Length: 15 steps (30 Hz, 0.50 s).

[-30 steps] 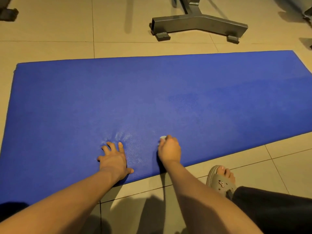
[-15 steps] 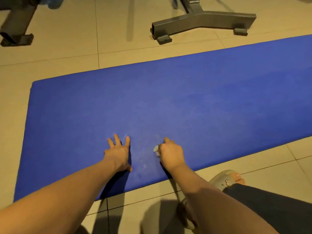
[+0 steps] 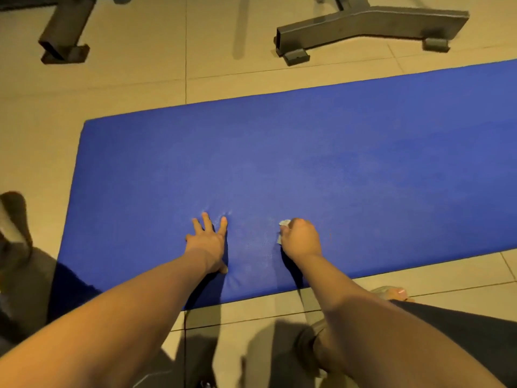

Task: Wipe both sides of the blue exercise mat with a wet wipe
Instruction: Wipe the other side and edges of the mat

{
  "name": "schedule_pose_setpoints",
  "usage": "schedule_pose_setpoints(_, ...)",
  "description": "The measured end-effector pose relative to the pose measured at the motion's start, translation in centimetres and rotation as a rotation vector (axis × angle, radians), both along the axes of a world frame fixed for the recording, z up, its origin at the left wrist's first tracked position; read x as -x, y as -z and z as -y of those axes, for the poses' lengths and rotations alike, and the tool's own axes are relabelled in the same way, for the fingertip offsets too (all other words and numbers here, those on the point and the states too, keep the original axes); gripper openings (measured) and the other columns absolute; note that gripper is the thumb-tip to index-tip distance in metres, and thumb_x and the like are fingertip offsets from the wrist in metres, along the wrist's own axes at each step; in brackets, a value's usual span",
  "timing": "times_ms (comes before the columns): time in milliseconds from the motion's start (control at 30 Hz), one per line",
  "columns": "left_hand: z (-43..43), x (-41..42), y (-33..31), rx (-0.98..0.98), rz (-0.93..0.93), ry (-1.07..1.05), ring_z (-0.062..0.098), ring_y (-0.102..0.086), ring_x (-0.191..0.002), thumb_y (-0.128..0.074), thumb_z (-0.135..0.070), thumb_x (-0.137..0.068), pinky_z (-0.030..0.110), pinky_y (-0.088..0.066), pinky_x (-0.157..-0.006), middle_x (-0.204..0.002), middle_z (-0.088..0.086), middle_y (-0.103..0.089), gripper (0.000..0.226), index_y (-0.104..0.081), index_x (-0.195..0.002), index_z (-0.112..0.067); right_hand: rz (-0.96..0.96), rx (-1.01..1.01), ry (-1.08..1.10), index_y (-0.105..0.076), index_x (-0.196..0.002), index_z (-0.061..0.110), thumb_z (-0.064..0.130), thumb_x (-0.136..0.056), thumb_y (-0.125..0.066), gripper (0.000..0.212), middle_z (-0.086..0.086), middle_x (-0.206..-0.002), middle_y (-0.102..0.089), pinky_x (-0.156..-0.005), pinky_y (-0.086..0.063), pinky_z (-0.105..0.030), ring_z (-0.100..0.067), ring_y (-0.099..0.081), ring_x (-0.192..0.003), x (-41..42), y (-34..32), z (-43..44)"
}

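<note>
The blue exercise mat [image 3: 307, 163] lies flat on the tiled floor and runs off the right edge of the view. My left hand [image 3: 208, 242] presses flat on the mat near its front edge, fingers spread and straight. My right hand [image 3: 300, 239] is curled round a small white wet wipe [image 3: 284, 223], which peeks out past the knuckles and touches the mat. The two hands lie about a hand's width apart.
Grey metal feet of gym equipment stand on the floor beyond the mat, one at the top right [image 3: 363, 23] and one at the top left [image 3: 64, 37]. My sandalled foot [image 3: 391, 292] rests by the mat's front edge. A dark object [image 3: 14, 219] sits at the left.
The view has swung left, so the mat's left end shows more. My right hand with the wipe has shifted slightly on the mat; my left hand stays pressed flat.
</note>
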<state>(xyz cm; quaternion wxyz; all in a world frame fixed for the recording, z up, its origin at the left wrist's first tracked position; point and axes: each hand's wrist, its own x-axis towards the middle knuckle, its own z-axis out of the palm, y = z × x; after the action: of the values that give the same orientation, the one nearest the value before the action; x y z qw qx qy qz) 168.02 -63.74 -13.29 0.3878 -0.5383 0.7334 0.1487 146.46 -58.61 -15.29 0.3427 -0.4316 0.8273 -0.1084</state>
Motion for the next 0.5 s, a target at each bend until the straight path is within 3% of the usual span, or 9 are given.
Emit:
schedule_pose_setpoints(100,0.0,0.2,0.3,0.033,-0.008,0.032,0.057,0.002,-0.149,-0.081,-0.064,-0.072,0.057,-0.036,-0.113,-0.163,0.031,0.015,0.14,0.019,-0.159,-0.019,0.036,0.049,-0.204,-0.07,-0.091,0.01,0.017,-0.096,-0.054,0.018,-0.01,-0.106,-0.068,-0.078,-0.053,-0.036,-0.032,-0.066,-0.093,-4.1,-0.5,0.2)
schedule_pose_setpoints(233,0.3,-0.6,0.4,0.05,-0.04,0.077,0.057,-0.005,-0.147,-0.079,-0.069,-0.07,0.054,-0.038,-0.112,-0.162,0.033,0.009,0.14,0.015,-0.16,-0.018,-0.154,0.03,-0.38,-0.061,-0.104,0.013,0.016,-0.095,-0.054,0.012,-0.009,-0.11,-0.055,-0.068,-0.04,-0.036,-0.037,-0.061,-0.09,-5.0,-0.9,0.1)
schedule_pose_setpoints(300,0.5,-0.6,0.1,0.035,-0.026,0.116,0.058,-0.013,-0.145,-0.077,-0.072,-0.069,0.052,-0.041,-0.11,-0.16,0.035,0.003,0.14,0.013,-0.16,-0.015,-0.22,0.023,-0.248,-0.059,-0.104,0.015,0.015,-0.092,-0.053,0.013,-0.009,-0.11,-0.054,-0.068,-0.042,-0.037,-0.037,-0.061,-0.091,-2.7,-0.6,0.1)
schedule_pose_setpoints(367,1.6,-0.3,-0.9,0.033,-0.002,0.185,0.054,-0.035,-0.138,-0.074,-0.074,-0.071,0.046,-0.046,-0.105,-0.156,0.036,-0.018,0.13,-0.003,-0.161,-0.012,-0.257,0.01,0.001,-0.056,-0.103,0.013,0.014,-0.091,-0.055,0.012,-0.01,-0.113,-0.054,-0.069,-0.042,-0.038,-0.038,-0.061,-0.092,0.9,-0.4,0.5)
schedule_pose_setpoints(433,3.8,-0.4,-2.0,0.043,-0.091,0.255,0.035,-0.058,-0.119,-0.071,-0.069,-0.078,0.039,-0.052,-0.094,-0.138,0.019,-0.05,0.09,-0.044,-0.146,-0.017,-0.251,0.005,0.261,-0.054,-0.105,0.009,0.016,-0.093,-0.059,0.016,-0.012,-0.114,-0.056,-0.069,-0.038,-0.037,-0.039,-0.06,-0.094,4.3,-0.3,0.8)
schedule_pose_setpoints(500,6.9,-1.3,-2.9,0.074,-0.188,0.322,0.025,-0.063,-0.105,-0.07,-0.066,-0.081,0.035,-0.055,-0.084,-0.117,0.004,-0.062,0.061,-0.062,-0.122,-0.022,-0.244,0.013,0.406,-0.054,-0.106,0.005,0.016,-0.093,-0.062,0.019,-0.018,-0.114,-0.058,-0.069,-0.038,-0.038,-0.039,-0.059,-0.093,5.4,0.3,1.3)
